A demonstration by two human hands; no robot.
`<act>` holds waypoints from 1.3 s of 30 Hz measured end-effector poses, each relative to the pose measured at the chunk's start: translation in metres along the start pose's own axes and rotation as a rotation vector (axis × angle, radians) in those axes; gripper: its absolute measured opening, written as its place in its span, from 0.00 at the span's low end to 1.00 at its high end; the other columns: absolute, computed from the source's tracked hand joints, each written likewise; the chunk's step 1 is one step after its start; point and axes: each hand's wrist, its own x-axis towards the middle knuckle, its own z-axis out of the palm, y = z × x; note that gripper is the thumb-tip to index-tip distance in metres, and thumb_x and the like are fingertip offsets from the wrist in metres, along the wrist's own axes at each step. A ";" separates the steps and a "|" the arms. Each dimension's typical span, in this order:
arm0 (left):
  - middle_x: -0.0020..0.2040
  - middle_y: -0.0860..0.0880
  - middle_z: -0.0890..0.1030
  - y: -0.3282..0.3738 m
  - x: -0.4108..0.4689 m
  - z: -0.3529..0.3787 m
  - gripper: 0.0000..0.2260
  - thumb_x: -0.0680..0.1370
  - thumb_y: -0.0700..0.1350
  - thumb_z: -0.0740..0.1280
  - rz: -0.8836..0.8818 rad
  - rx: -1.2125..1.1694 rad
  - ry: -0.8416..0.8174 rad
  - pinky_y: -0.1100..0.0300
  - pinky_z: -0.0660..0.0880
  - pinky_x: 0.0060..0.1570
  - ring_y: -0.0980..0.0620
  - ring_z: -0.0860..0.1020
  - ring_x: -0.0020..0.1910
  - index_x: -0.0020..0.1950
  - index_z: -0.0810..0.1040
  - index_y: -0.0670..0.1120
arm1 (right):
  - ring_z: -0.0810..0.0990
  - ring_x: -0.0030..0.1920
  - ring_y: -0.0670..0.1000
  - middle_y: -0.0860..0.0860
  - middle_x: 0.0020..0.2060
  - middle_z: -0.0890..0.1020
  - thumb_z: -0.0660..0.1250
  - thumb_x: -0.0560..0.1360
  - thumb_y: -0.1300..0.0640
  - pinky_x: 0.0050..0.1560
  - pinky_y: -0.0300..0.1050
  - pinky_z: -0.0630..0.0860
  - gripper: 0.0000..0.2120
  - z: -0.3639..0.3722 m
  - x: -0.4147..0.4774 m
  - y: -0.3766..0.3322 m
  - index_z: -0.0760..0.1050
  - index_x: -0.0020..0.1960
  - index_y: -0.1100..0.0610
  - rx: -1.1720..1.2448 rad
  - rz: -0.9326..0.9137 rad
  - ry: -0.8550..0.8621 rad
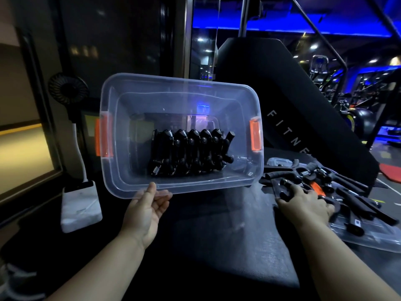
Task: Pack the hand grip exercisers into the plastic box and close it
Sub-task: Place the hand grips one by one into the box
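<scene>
A clear plastic box (217, 92) with orange latches (255, 137) is tilted toward me, its opening facing the camera. A row of several black hand grip exercisers (188, 152) with metal springs stands inside it. My left hand (149, 207) holds the box's near rim, thumb on top and fingers underneath. My right hand (303, 203) lies on the pile of loose black exercisers (338, 187) at the right, fingers curled around one of them. The pile rests on the clear lid (373, 237), which lies flat.
A black padded bench surface (227, 246) lies beneath my arms. At the left stand a small black fan (68, 90) and a white block (81, 207). A black machine panel with lettering (288, 131) rises behind the box.
</scene>
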 end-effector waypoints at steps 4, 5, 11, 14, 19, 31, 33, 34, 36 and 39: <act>0.37 0.45 0.82 0.001 -0.001 0.001 0.08 0.80 0.48 0.61 -0.004 -0.006 0.002 0.59 0.75 0.43 0.54 0.82 0.37 0.46 0.73 0.44 | 0.72 0.60 0.62 0.54 0.62 0.72 0.58 0.71 0.31 0.62 0.56 0.59 0.27 -0.003 -0.004 -0.003 0.67 0.67 0.38 -0.008 -0.014 0.020; 0.37 0.46 0.82 0.002 -0.002 0.001 0.08 0.80 0.47 0.61 -0.003 -0.007 0.002 0.59 0.75 0.44 0.54 0.82 0.37 0.45 0.73 0.44 | 0.72 0.60 0.62 0.54 0.63 0.72 0.57 0.72 0.30 0.62 0.56 0.59 0.26 -0.004 -0.005 -0.003 0.67 0.68 0.38 0.000 -0.023 0.032; 0.37 0.46 0.82 0.002 -0.003 0.000 0.08 0.80 0.48 0.61 -0.003 -0.006 -0.004 0.59 0.75 0.44 0.54 0.82 0.37 0.44 0.73 0.44 | 0.75 0.59 0.62 0.54 0.62 0.72 0.49 0.73 0.28 0.55 0.53 0.70 0.30 -0.009 -0.017 -0.011 0.65 0.70 0.40 0.123 -0.106 0.129; 0.38 0.46 0.82 0.002 -0.002 0.000 0.09 0.80 0.48 0.62 -0.008 -0.004 -0.006 0.59 0.75 0.44 0.54 0.82 0.37 0.45 0.74 0.44 | 0.78 0.57 0.60 0.53 0.60 0.76 0.49 0.76 0.31 0.51 0.50 0.72 0.28 -0.012 -0.023 -0.015 0.66 0.69 0.44 0.211 -0.141 0.177; 0.37 0.46 0.82 0.001 -0.002 0.000 0.09 0.79 0.48 0.62 -0.002 0.004 -0.005 0.58 0.75 0.45 0.54 0.82 0.38 0.45 0.74 0.43 | 0.80 0.53 0.59 0.56 0.52 0.82 0.52 0.78 0.36 0.48 0.50 0.70 0.23 -0.016 -0.026 -0.011 0.70 0.65 0.47 0.322 -0.137 0.253; 0.36 0.47 0.82 0.001 -0.004 0.001 0.10 0.80 0.48 0.61 0.012 0.018 0.002 0.58 0.75 0.47 0.53 0.82 0.39 0.43 0.74 0.43 | 0.70 0.46 0.43 0.53 0.44 0.78 0.63 0.74 0.44 0.47 0.36 0.62 0.15 -0.015 -0.019 -0.002 0.81 0.47 0.54 1.122 -0.123 0.397; 0.36 0.48 0.83 0.001 -0.004 0.002 0.10 0.80 0.47 0.61 0.014 0.010 0.005 0.58 0.75 0.46 0.52 0.82 0.39 0.43 0.74 0.44 | 0.72 0.44 0.50 0.52 0.38 0.75 0.66 0.76 0.49 0.46 0.40 0.63 0.13 -0.015 -0.018 -0.003 0.75 0.35 0.52 1.078 -0.140 0.331; 0.35 0.48 0.83 0.001 -0.004 0.001 0.10 0.80 0.47 0.61 0.015 0.009 0.005 0.58 0.75 0.46 0.53 0.82 0.39 0.43 0.74 0.44 | 0.72 0.41 0.53 0.51 0.34 0.73 0.66 0.77 0.50 0.43 0.43 0.63 0.17 -0.015 -0.018 -0.004 0.70 0.31 0.52 1.053 -0.140 0.310; 0.36 0.48 0.83 0.002 -0.004 0.001 0.10 0.80 0.47 0.61 0.012 0.005 0.006 0.58 0.75 0.46 0.53 0.82 0.38 0.43 0.74 0.43 | 0.72 0.36 0.54 0.50 0.30 0.73 0.67 0.76 0.53 0.36 0.46 0.62 0.19 -0.016 -0.019 -0.004 0.67 0.28 0.53 1.015 -0.104 0.287; 0.37 0.47 0.82 0.001 -0.003 0.001 0.10 0.79 0.48 0.62 0.011 0.007 0.004 0.58 0.75 0.46 0.53 0.82 0.39 0.44 0.74 0.43 | 0.78 0.36 0.54 0.50 0.32 0.80 0.68 0.72 0.54 0.36 0.45 0.71 0.10 -0.018 -0.022 -0.005 0.74 0.33 0.53 0.987 -0.062 0.234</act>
